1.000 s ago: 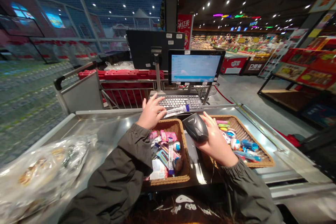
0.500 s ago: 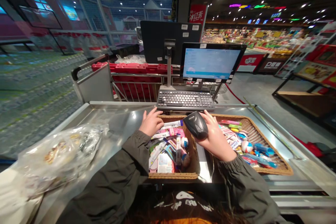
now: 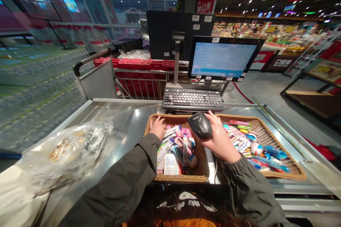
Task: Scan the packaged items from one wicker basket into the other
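Two wicker baskets sit on the near side of the keyboard [image 3: 193,99]: the left basket [image 3: 183,178] reaches a little past its left end, the right basket [image 3: 266,133] runs well beyond its right end. Narrow gap between their rims, on the near side of the keyboard's right half.

Left hand [image 3: 157,127] at the left basket's far corner, nearer than the keyboard's left end; fingers loosely spread, close to the rim. White-and-blue stick packet [image 3: 172,131] lies just beside it; whether they touch, cannot tell. Right hand [image 3: 220,142] on the near side of the keyboard's right end, fingers wrapped round a black scanner [image 3: 200,126], which overhangs the left basket's inner rim.

Metal counter [image 3: 128,113]: far edge runs out to either side of the keyboard. Left of the keyboard, a wide strip of steel parts the left basket from a clear plastic bag [image 3: 66,152]. Lit monitor [image 3: 222,60] stands behind the keyboard, toward its right end.
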Demonstrator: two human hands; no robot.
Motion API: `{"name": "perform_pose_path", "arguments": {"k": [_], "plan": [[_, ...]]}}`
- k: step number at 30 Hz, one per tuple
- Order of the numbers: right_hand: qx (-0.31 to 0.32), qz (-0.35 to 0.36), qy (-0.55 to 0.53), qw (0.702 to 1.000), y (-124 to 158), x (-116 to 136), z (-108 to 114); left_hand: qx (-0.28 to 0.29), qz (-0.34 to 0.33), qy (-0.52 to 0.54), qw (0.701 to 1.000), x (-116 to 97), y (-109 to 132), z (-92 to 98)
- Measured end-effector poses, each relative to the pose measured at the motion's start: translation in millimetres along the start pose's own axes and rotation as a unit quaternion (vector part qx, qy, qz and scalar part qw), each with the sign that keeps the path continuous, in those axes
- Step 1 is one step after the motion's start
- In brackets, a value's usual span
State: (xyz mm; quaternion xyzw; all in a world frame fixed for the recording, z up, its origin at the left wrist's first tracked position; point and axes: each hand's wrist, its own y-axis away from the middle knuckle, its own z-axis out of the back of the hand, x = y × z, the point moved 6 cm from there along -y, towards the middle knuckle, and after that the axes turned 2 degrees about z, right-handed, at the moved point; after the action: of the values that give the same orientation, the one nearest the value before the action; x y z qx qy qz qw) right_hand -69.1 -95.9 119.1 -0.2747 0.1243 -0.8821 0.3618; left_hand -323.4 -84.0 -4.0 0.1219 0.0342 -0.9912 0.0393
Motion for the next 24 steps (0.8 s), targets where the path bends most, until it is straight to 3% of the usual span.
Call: {"name": "perform_pose_path", "arguments": {"k": [3,6,10,14,18,24], "plan": [[-0.005,-0.008,0.002,1.000,2,-3,2,0.006,-0.014,-0.003,1.000,-5,0,3.5],[-0.019,-0.015,0.006,1.000,6,-8,9,0.005,-0.046,-0.007,0.999,-20,3,22.6],[-0.065,-0.026,0.017,0.997,16,-23,29,-0.002,-0.117,0.000,0.993,-57,7,51.8],[-0.129,-0.051,0.047,0.989,35,-46,60,-0.015,-0.188,0.021,0.982,-105,6,64.1],[-0.187,-0.098,0.071,0.975,60,-67,94,-0.024,-0.251,0.046,0.967,-156,-5,54.5],[-0.213,-0.124,0.103,0.964,94,-88,129,-0.019,-0.316,0.026,0.948,-236,-30,21.2]]}}
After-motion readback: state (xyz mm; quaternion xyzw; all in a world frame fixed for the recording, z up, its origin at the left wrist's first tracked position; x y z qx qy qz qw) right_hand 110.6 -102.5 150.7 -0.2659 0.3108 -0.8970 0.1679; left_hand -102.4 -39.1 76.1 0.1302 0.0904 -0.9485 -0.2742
